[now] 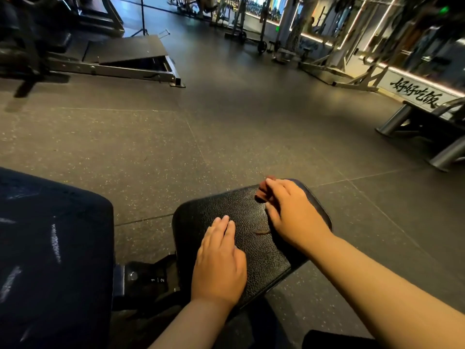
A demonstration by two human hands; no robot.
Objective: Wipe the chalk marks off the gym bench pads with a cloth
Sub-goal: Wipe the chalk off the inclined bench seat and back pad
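Red cloth [261, 193] beneath right hand [295, 215] on pad [256, 258]

Small black pebbled-vinyl seat pad [251, 222] sits near centre. There's the rust-red cloth [261, 193], crumpled at its far right edge, mostly under the right hand [294, 212]. Near left, the big dark bench pad [63, 222] shows white chalk streaks [55, 244].

Flat on the near part of the seat pad [214, 207], the left hand [219, 260]; ahead and to its right on the same pad, the right hand [292, 212], fingers curled over the cloth [261, 193] by the pad's far edge. Left of the left hand, past an adjustment bracket [141, 275], the larger back pad [75, 210] with chalk marks [55, 243] on it. Beneath everything, the floor [176, 137]. Far ahead-left of the hands, a sloped platform [125, 50]; far ahead-right of the right hand, machine feet [392, 123], a lettered sign [417, 93] behind.
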